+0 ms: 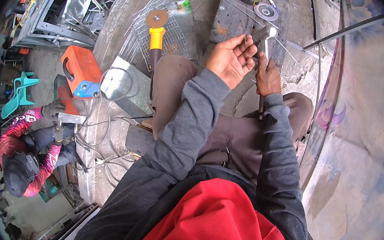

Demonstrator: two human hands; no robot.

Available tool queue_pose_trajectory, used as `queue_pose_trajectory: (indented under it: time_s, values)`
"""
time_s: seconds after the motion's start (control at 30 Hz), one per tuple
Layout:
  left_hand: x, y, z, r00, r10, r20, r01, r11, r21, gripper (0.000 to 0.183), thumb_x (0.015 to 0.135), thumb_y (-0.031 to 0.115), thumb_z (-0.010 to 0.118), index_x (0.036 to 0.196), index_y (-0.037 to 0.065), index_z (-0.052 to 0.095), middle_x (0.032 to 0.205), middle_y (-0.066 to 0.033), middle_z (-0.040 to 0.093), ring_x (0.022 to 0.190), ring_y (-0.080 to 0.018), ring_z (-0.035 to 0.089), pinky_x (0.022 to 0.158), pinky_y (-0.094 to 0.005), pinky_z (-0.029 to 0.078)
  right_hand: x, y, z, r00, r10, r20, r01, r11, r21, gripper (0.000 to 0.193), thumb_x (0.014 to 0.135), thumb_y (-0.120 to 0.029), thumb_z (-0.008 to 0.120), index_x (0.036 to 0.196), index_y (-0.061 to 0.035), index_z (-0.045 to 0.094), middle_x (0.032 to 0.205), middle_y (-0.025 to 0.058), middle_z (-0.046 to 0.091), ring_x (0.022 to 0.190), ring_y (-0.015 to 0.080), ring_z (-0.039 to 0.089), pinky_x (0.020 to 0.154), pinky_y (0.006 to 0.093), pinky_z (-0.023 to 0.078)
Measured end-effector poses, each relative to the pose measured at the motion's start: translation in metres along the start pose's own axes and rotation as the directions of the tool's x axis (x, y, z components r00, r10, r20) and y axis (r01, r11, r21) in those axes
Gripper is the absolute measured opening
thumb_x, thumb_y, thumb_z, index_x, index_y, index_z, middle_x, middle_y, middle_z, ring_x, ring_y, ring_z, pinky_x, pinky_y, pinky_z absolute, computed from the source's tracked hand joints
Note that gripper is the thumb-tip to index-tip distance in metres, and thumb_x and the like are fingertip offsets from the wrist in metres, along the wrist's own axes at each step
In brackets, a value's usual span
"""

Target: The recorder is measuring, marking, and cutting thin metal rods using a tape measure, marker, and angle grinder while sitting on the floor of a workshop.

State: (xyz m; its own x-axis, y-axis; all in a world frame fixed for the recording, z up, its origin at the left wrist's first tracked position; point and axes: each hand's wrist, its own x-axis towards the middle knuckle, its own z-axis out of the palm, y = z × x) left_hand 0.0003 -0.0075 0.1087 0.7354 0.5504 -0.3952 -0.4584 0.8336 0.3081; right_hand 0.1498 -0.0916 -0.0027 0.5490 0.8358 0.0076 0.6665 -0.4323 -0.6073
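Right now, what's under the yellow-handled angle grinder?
The angle grinder lies on a wire mesh panel with a shiny sheet beneath it, on the concrete slab. The person's knee covers the grinder's rear end.

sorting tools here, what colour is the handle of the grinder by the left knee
Yellow; the grinder handle shows best in the head view.

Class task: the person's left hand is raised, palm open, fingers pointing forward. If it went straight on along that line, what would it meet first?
Probably the hammer held upright in the right hand: its metal head sits just beyond the left hand fingers. Depth is unclear, so the fingers might pass beside it.
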Motion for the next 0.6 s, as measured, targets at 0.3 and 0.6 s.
queue_pose_trajectory:
  time_s: [0.3,0.6]
  values:
    - [-0.007,-0.017,-0.038,0.998,-0.05,-0.049,0.058,0.98,0.188,0.018,0.092,0.024,0.057,0.099,0.009,0.064,0.084,0.0025,0.065,0.078,-0.0122,0.062,0.07,-0.0287,0.048,-0.007,-0.008,-0.012,0.993,-0.099,0.063,0.101,0.995,-0.025,0.031,0.1,-0.024,0.042,0.129,-0.0128,0.045,0.091,0.0244,0.055,0.07,0.0438,0.059,0.057,0.0514,0.049]
    - [0.006,-0.054,-0.095,0.968,0.205,-0.147,-0.049,0.725,0.687,0.024,0.09,0.028,0.061,0.1,0.006,0.064,0.085,-0.0038,0.067,0.069,-0.0135,0.065,0.062,-0.0243,0.048,0.002,-0.011,-0.006,0.993,0.117,-0.023,-0.112,0.982,0.154,0.06,0.096,-0.054,0.039,0.099,0.0041,0.054,0.077,0.0272,0.058,0.064,0.0411,0.058,0.054,0.0453,0.046]
